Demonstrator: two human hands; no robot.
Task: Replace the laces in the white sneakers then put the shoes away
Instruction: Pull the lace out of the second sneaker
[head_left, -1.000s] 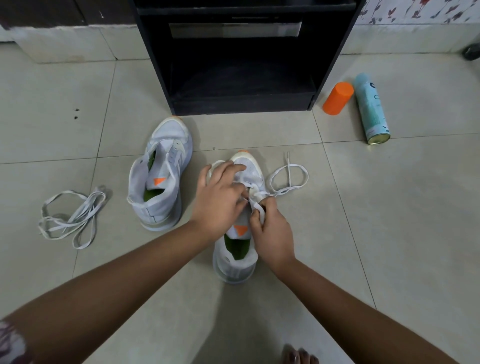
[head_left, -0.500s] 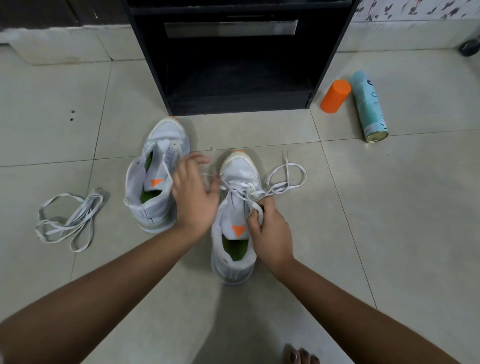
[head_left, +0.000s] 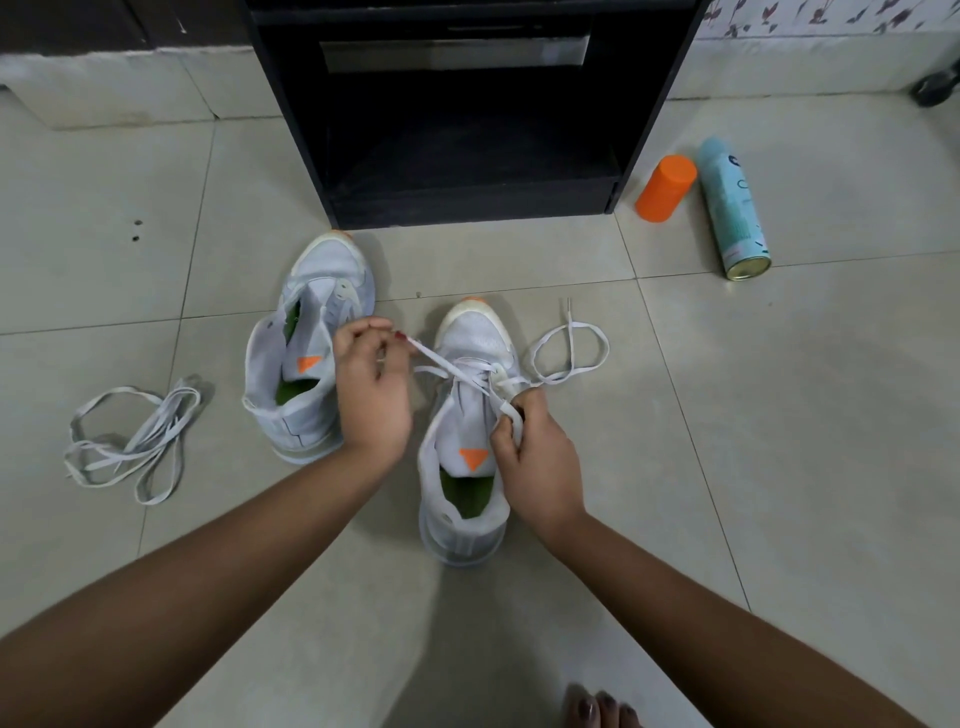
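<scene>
One sneaker (head_left: 462, 499) mid-lacing: left grip (head_left: 371, 395) pinches lace (head_left: 452, 366) end left of sneaker; right grip (head_left: 535, 457) pinches lace at eyelets. Hard tug could unthread lace.

An orange cap (head_left: 666, 188) and a teal spray can (head_left: 732, 208) lie just beside each other on the tiled floor (head_left: 831, 415), upper right.

Home interior, tiled floor (head_left: 779, 415), black shelf unit (head_left: 467, 130), floral wallpaper (head_left: 831, 18)
</scene>
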